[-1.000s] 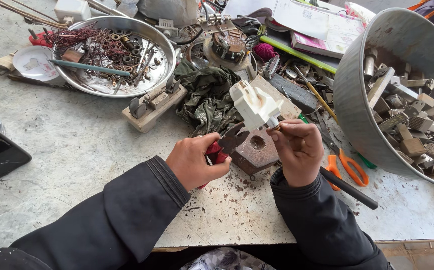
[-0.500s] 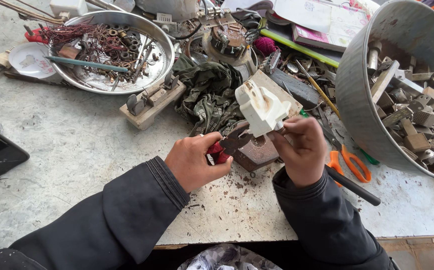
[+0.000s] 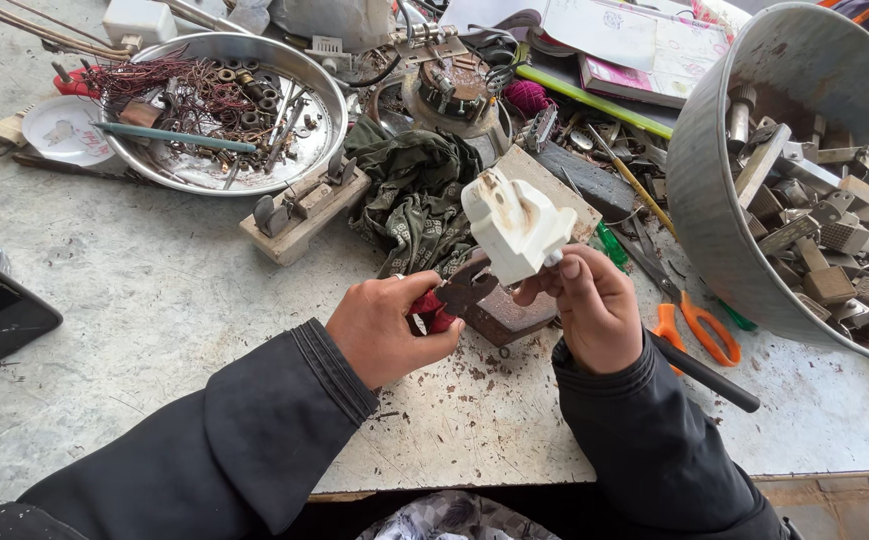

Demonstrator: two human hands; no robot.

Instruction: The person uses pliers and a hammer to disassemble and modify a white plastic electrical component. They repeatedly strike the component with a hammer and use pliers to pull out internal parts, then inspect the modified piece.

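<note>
Head view: w/ right hand (image 3: 594, 310) gripping white plug (image 3: 514, 225) over metal block (image 3: 502, 312) & left hand (image 3: 386, 330) closed on red-handled pliers (image 3: 454, 296), best keep plug steady, bite near seam, lever gently, not crush

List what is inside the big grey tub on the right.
The grey tub holds a heap of grey and tan metal blocks and plug pieces. Whatever lies beneath the top layer is covered.
</note>
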